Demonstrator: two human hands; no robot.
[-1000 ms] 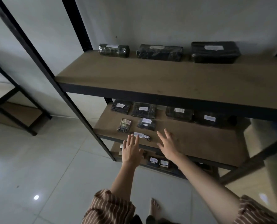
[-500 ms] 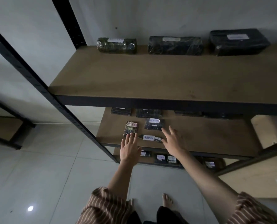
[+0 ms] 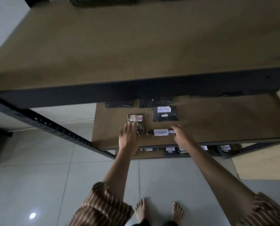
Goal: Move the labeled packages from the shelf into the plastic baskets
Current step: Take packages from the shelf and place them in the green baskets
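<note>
Packages bearing white labels lie on the middle shelf (image 3: 217,121) of a dark metal rack. One small packet (image 3: 135,121), marked RETURN, sits at the front left; the left hand (image 3: 129,139) rests with straight, released fingers over its near end, touching it. Just to its right lies a long narrow package (image 3: 160,132), also marked RETURN. The right hand (image 3: 181,136) is at this package's right end, blurred; whether its fingers grasp the package cannot be told. A darker flat package (image 3: 165,113) lies behind these two, apart from both hands. Further labeled packages (image 3: 170,150) sit on the bottom shelf, below the wrists. Bare feet (image 3: 158,211) stand on the tiled floor (image 3: 38,176).
</note>
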